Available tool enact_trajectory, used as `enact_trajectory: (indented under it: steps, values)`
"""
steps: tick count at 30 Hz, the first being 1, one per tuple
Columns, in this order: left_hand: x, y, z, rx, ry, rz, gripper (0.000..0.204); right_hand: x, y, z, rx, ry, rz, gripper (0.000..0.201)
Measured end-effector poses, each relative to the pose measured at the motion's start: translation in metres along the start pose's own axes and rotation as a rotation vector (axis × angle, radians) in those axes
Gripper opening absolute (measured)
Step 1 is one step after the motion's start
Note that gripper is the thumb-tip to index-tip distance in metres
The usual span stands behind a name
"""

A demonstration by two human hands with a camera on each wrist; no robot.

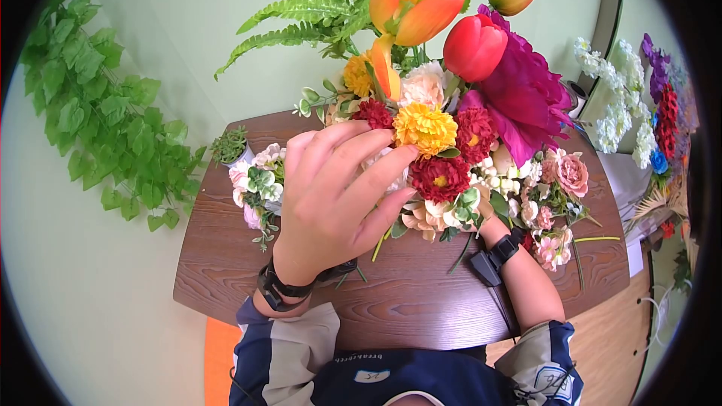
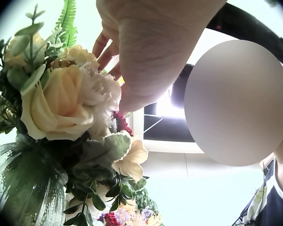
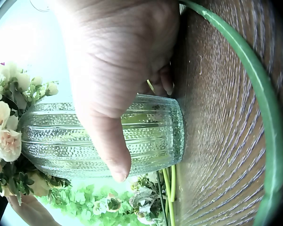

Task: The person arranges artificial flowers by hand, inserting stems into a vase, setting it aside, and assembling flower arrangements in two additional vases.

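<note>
Leafy vine (image 1: 113, 109) — potted succulent (image 1: 229, 145) beside

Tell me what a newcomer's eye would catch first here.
Probably the big magenta bloom, upper right of centre, then the orange tulip and red tulip left of it. Next, the yellow flower below them, with the left hand beside it. Below, the right hand grips the glass vase.

The left hand (image 1: 323, 199) is raised with its back toward the head view, knuckles gently bent and fingers spread, reaching inward across the body. Its thumb lies lowest, apart from the index finger, and the left wrist (image 1: 287, 295) sits below the palm. The bare right forearm (image 1: 532, 286) slants forward and inward to the right hand (image 3: 115, 61), mostly hidden in the head view; in the right wrist view its thumb stands well apart from its bent fingers.
</note>
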State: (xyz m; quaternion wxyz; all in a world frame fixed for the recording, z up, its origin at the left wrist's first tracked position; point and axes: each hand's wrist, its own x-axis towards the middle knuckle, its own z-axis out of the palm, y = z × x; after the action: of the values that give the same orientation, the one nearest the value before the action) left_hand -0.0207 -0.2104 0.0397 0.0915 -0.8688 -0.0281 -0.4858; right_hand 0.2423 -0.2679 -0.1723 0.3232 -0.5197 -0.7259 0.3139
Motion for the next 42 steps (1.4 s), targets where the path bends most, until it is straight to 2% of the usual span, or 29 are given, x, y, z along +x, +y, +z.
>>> enact_trajectory:
  steps: [5, 7, 11, 13, 14, 16, 17, 19, 20, 24, 26, 29, 31, 32, 40, 41, 42]
  values:
    - [0.001, 0.000, -0.001, 0.025, 0.000, -0.023, 0.041, 0.000, -0.002, 0.002, 0.086, 0.010, -0.010, 0.055]
    - [0.000, 0.000, -0.002, 0.026, -0.002, -0.030, 0.041, 0.000, -0.005, 0.001, 0.198, 0.005, 0.076, 0.053]
    - [0.000, 0.001, -0.003, 0.025, 0.009, -0.061, 0.040, -0.001, -0.014, -0.001, 0.139, -0.004, 0.055, 0.052]
    - [0.000, 0.000, -0.003, 0.023, 0.018, -0.068, 0.040, -0.006, -0.024, -0.003, 0.672, 0.028, -0.034, 0.052]
    - [0.000, 0.000, -0.004, 0.021, 0.027, -0.075, 0.039, -0.006, -0.024, -0.003, 0.672, 0.028, -0.034, 0.052]
    - [-0.001, -0.004, -0.004, 0.032, 0.061, -0.071, 0.040, -0.004, -0.022, 0.000, 1.056, -0.042, 0.101, 0.054]
    - [-0.001, -0.006, -0.004, 0.043, 0.096, -0.067, 0.042, -0.002, -0.015, 0.001, 1.056, -0.042, 0.101, 0.054]
    - [-0.001, -0.008, -0.001, 0.017, 0.161, -0.102, 0.045, 0.002, -0.001, 0.002, 0.217, -0.021, 0.094, 0.058]
    - [0.000, -0.009, 0.000, -0.009, 0.227, -0.138, 0.048, 0.002, 0.000, 0.002, 0.216, -0.020, 0.094, 0.058]
    - [0.003, -0.014, 0.006, -0.059, 0.189, -0.120, 0.058, 0.000, -0.004, 0.000, -0.005, 0.005, -0.033, 0.061]
    - [0.004, -0.011, 0.006, -0.045, -0.064, -0.082, 0.065, 0.001, -0.004, 0.000, -0.063, 0.012, -0.064, 0.062]
    - [0.002, -0.012, 0.012, -0.097, -0.048, -0.086, 0.068, 0.004, -0.008, 0.000, -0.183, 0.025, -0.161, 0.062]
    - [0.003, -0.013, 0.011, -0.094, -0.056, -0.083, 0.068, 0.001, -0.016, 0.001, 0.526, 0.105, -0.119, 0.061]
    - [0.003, -0.013, 0.010, -0.094, -0.063, -0.084, 0.069, -0.002, -0.015, 0.000, 0.521, 0.111, -0.116, 0.061]
    - [0.004, -0.013, -0.003, -0.046, -0.081, -0.074, 0.062, -0.002, 0.024, 0.001, -0.363, 0.105, -0.239, 0.059]
    - [0.004, -0.012, -0.008, -0.007, -0.048, -0.078, 0.060, -0.006, 0.033, -0.001, -0.279, 0.067, -0.215, 0.057]
    - [0.004, -0.013, -0.011, 0.033, -0.016, -0.083, 0.058, -0.007, 0.047, -0.001, -0.218, -0.002, -0.110, 0.066]
